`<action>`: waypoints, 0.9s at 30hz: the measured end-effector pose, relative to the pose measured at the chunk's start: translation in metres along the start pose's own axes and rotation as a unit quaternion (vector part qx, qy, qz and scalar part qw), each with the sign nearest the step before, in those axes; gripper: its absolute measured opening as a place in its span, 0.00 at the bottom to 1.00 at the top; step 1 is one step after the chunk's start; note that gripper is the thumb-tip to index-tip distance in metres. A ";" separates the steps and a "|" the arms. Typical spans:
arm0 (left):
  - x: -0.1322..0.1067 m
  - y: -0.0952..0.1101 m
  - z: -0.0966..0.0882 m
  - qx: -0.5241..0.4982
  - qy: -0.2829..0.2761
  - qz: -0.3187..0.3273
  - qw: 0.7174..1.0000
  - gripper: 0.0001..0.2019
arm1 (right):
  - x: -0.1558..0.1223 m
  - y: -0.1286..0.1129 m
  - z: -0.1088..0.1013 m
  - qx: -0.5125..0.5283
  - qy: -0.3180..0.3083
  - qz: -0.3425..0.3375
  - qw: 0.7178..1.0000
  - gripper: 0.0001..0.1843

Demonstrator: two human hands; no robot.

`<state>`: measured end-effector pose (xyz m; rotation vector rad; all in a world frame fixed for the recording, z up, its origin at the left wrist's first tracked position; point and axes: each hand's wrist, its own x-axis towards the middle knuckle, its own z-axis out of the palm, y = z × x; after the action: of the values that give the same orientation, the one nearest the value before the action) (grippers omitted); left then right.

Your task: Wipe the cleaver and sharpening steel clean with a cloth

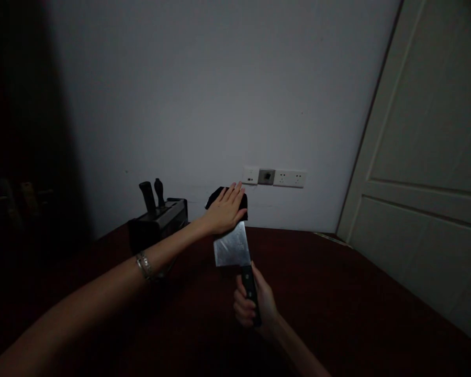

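Observation:
A cleaver with a broad metal blade and a black riveted handle is held up over the dark red tabletop. My right hand is closed around its handle. Flat across the upper part of the blade lies my left hand, its fingers stretched out. Under and around that palm shows a black piece, probably cloth, which covers the blade's far end. What exactly lies between palm and blade is hidden.
A knife block with two dark handles sticking up stands left of the hands, partly behind my left forearm. Wall sockets sit low on the pale wall. At the right is a panelled door. The tabletop is dark red and dimly lit.

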<state>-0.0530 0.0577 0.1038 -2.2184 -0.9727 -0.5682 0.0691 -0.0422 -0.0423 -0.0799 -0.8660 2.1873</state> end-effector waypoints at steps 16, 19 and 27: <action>0.002 0.004 0.008 -0.038 -0.020 0.034 0.999 0.31 | -0.005 -0.012 -0.001 0.003 0.022 -0.030 0.999 0.29; -0.014 0.020 0.006 -0.047 -0.015 0.089 0.995 0.31 | -0.008 -0.019 0.001 0.005 0.033 -0.056 0.998 0.28; -0.005 0.003 0.011 -0.058 -0.039 0.059 0.996 0.30 | -0.009 -0.018 0.007 0.008 0.008 -0.018 1.000 0.28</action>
<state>-0.0526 0.0614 0.0919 -2.3986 -0.8589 -0.4994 0.0845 -0.0435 -0.0283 -0.0721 -0.8337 2.1566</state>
